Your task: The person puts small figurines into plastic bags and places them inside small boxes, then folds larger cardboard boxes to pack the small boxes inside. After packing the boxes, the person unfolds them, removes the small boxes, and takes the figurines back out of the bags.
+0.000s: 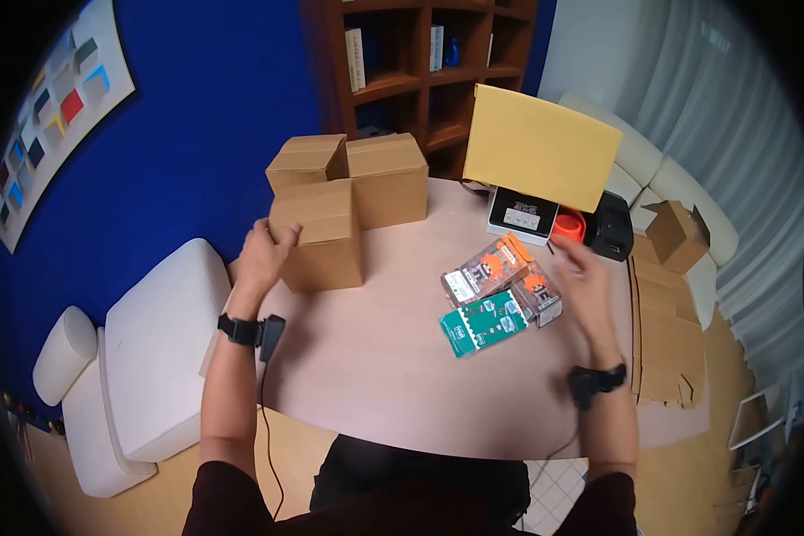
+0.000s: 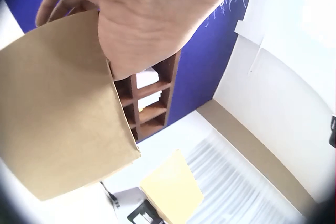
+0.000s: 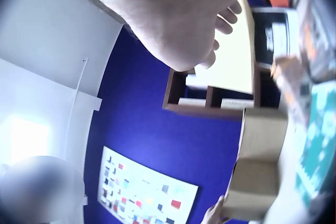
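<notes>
My left hand (image 1: 264, 254) is at the left upper corner of the nearest cardboard box (image 1: 323, 263), its thumb at the top edge and its fingers along the side. The left wrist view has the fingers bent past the edge of this box (image 2: 63, 113). My right hand (image 1: 583, 275), blurred, is over the right side of the table with loosely bent fingers and holds nothing. Left of it lie two clear packs with orange prints, one pack (image 1: 487, 270) overlapping the other pack (image 1: 545, 295). A teal patterned pack (image 1: 484, 323) lies in front of them.
Two more cardboard boxes, one box (image 1: 305, 159) and another box (image 1: 389, 183), stand behind the nearest one. At the table's back right are a black-and-white device (image 1: 520, 217), a yellow sheet (image 1: 543, 147), a red round object (image 1: 570, 225) and a black device (image 1: 613, 225). Flattened cardboard (image 1: 665, 330) lies right.
</notes>
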`<state>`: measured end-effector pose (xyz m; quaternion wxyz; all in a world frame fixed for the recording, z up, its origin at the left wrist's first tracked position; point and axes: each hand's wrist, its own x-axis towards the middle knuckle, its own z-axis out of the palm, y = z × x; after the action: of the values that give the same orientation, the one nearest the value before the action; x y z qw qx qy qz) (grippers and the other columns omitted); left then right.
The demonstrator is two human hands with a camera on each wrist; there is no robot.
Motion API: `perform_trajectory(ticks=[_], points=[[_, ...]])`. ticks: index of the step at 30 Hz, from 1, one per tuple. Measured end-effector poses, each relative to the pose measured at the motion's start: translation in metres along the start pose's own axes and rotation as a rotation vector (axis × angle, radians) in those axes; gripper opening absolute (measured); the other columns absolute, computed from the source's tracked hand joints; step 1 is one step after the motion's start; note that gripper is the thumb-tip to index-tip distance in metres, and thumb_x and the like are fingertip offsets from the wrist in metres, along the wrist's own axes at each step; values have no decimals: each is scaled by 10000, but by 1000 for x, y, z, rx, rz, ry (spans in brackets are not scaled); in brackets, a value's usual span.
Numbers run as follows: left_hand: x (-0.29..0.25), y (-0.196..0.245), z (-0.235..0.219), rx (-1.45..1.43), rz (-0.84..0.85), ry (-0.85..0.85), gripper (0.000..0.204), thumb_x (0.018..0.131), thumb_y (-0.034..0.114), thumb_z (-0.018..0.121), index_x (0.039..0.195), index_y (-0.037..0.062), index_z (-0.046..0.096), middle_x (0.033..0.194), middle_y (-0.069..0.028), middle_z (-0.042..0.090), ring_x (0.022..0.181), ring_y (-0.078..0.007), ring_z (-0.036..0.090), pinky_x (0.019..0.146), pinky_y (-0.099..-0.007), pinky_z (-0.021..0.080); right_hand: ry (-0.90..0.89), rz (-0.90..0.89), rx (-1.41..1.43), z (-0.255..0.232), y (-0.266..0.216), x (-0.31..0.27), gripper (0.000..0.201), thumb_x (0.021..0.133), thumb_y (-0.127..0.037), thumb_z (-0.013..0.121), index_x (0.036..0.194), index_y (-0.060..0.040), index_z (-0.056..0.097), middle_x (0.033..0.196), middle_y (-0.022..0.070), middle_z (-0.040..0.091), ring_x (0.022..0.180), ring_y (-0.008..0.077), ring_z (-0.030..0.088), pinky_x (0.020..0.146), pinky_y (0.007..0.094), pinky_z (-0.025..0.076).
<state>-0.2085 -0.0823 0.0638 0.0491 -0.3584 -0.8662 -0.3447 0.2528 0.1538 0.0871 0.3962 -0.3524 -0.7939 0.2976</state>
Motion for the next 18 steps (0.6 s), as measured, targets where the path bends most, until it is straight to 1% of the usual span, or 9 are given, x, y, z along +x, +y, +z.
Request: perform_trajectory(ticks=[4,8,10,11,13,14,15,17,18], points=[[-47,49,-2,-170,-18,-122,672,1003,457,689,1348,-111,589,1255,-331,679,1193,-450,655,1026,-494,515,-214,-31,246,93,-32,10,489,978,-153,705,1429,24,638,1329,192,733,1201,253,716,1006,360,556],[-74,68,6,-154,88,-91,611,1009,418,684,1365,-72,598,1248,-302,674,1170,-443,656,1004,-488,525,-204,-69,331,151,-39,22,531,994,-177,704,1480,12,598,1317,186,739,1170,256,728,1010,359,554],[-89,84,4,-161,142,-109,573,1017,365,686,1382,-67,590,1237,-291,669,1150,-441,655,1002,-490,524,-438,157,381,153,-56,20,519,1050,-167,628,1521,36,543,881,25,690,728,115,642,673,300,540],[-91,89,5,-161,146,-107,573,1017,365,686,1382,-67,590,1237,-291,669,1150,-441,655,1002,-490,524,-434,155,382,152,-63,18,519,1050,-167,628,1521,36,543,881,25,690,728,115,642,673,300,540],[-95,93,7,-312,170,-109,548,1027,324,681,1397,-68,584,1271,-301,657,1165,-442,651,1027,-475,517,-369,146,183,148,-73,11,538,1074,-223,594,1555,4,517,714,-43,533,563,80,479,548,319,436],[-93,88,8,-326,190,-180,626,1054,329,681,1512,-58,503,1435,-263,616,1266,-332,641,1033,-404,525,-396,151,93,143,-73,12,547,1081,-227,569,1582,-24,489,841,51,683,718,95,635,671,298,523],[-95,88,9,-329,192,-186,626,1054,329,681,1512,-58,503,1435,-263,616,1266,-332,641,1033,-404,525,-393,156,90,142,-70,11,547,1081,-227,569,1582,-24,489,841,51,683,718,95,635,671,298,523],[-100,92,8,-759,154,-371,699,1066,293,671,1623,-18,386,1585,-208,519,1419,-268,530,1106,-381,479,-276,-3,80,142,-61,8,516,1088,-147,526,1589,-30,487,1086,136,772,985,124,717,868,289,565],[-100,93,8,-762,156,-378,699,1066,293,671,1623,-18,386,1585,-208,519,1419,-268,530,1106,-381,479,-272,3,77,144,-50,9,516,1088,-147,526,1589,-30,487,1086,136,772,985,124,717,868,289,565]])
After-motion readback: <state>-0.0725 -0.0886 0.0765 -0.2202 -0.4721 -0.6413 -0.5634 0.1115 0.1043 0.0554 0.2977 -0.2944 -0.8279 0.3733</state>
